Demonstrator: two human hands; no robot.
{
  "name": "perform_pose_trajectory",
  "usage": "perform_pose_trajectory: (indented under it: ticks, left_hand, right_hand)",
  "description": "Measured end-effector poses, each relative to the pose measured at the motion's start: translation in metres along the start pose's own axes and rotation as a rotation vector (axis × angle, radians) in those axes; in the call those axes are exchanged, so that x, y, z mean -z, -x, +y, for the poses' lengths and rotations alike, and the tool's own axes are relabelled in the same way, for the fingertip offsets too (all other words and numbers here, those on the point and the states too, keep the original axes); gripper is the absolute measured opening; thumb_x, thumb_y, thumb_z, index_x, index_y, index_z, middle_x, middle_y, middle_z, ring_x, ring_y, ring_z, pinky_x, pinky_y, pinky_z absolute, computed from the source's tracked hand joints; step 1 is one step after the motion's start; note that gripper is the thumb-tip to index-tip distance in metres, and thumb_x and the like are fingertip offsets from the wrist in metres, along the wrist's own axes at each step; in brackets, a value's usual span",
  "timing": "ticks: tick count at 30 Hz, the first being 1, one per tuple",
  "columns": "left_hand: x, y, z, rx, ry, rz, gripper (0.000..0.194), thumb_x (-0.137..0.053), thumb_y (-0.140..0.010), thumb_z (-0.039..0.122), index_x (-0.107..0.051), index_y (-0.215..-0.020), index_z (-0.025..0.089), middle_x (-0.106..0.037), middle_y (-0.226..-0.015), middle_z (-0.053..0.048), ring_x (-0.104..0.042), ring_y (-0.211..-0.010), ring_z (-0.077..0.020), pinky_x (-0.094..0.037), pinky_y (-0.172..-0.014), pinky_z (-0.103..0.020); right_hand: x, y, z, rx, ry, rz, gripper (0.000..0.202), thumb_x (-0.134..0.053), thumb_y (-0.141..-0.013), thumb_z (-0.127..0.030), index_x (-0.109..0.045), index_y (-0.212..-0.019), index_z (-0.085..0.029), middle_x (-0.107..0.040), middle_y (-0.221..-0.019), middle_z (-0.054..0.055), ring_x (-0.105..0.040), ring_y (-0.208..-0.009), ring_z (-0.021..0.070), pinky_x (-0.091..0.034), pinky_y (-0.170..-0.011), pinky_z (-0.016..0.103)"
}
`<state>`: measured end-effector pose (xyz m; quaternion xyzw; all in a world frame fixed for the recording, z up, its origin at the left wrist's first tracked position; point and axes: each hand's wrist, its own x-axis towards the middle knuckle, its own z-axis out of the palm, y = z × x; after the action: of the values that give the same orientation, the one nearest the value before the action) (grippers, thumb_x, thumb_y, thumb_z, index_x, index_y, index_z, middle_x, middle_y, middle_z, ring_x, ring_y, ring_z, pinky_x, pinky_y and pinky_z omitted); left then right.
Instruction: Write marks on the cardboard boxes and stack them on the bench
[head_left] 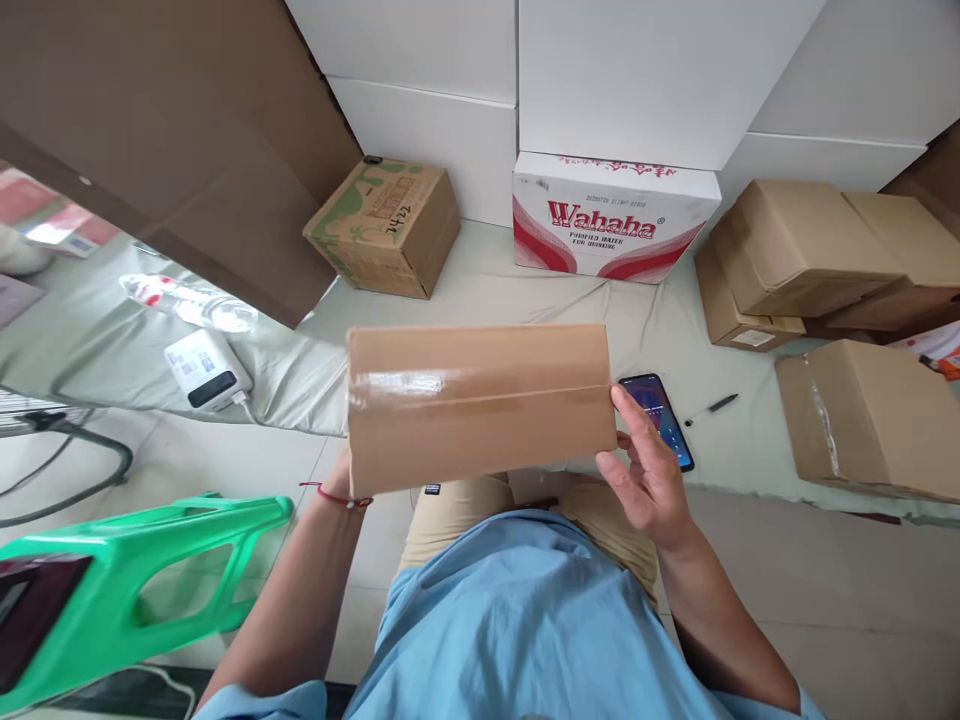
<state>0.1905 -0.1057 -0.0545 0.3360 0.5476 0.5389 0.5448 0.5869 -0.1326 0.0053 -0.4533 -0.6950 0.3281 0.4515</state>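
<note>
A sealed brown cardboard box point(480, 410) is held up over my lap, in front of the covered table, with shiny clear tape at the left end of its seam. My left hand point(342, 474) supports it at the left end. Its fingers are hidden by the box, and a red string bracelet circles the wrist. At the box's right end, my right hand point(645, 465) grips the edge, index finger at the seam and thumb near the lower corner. Just beyond that hand lies a smartphone point(663, 418) with a lit screen.
A pen point(711, 410) lies right of the phone. Brown cartons point(870, 415) are stacked at right. Along the back stand a printed carton point(390, 225) and a Wahaha water carton point(611, 225). A white power bank point(208, 370) and green stool point(150, 590) are at left.
</note>
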Motion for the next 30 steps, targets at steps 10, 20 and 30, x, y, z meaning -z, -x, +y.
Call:
perform_pose_trajectory:
  ticks: [10,20,30]
  left_hand:
    - [0.009,0.01,0.001,0.21,0.144,-0.112,0.032,-0.098,-0.069,0.037,-0.072,-0.07,0.018,-0.066,-0.051,-0.001,-0.058,-0.035,-0.0144,-0.053,-0.034,-0.023]
    - [0.007,0.027,0.022,0.352,0.18,-0.146,0.047,-0.102,-0.062,0.047,-0.067,-0.067,0.016,-0.066,-0.049,0.0,-0.059,-0.033,-0.0137,-0.045,-0.03,-0.017]
    - [-0.01,0.028,-0.003,0.566,0.115,-0.142,0.055,-0.087,-0.08,0.063,-0.071,-0.073,0.011,-0.072,-0.063,-0.011,-0.066,-0.047,-0.014,-0.05,-0.041,-0.018]
  right_hand:
    - [-0.006,-0.007,0.003,-0.183,-0.11,0.101,0.07,-0.075,-0.1,-0.043,-0.05,-0.165,-0.037,-0.059,-0.162,0.008,-0.06,-0.146,0.033,-0.062,-0.107,0.047]
    - [-0.005,-0.023,-0.014,-0.029,0.225,0.118,0.066,-0.056,-0.107,-0.053,-0.045,-0.167,-0.028,-0.06,-0.142,0.016,-0.063,-0.131,0.0316,-0.059,-0.108,0.052]
    - [-0.011,-0.057,0.024,-0.333,0.199,-0.078,0.07,-0.05,-0.104,-0.073,-0.056,-0.158,-0.028,-0.066,-0.151,0.014,-0.058,-0.143,0.0328,-0.045,-0.124,0.056]
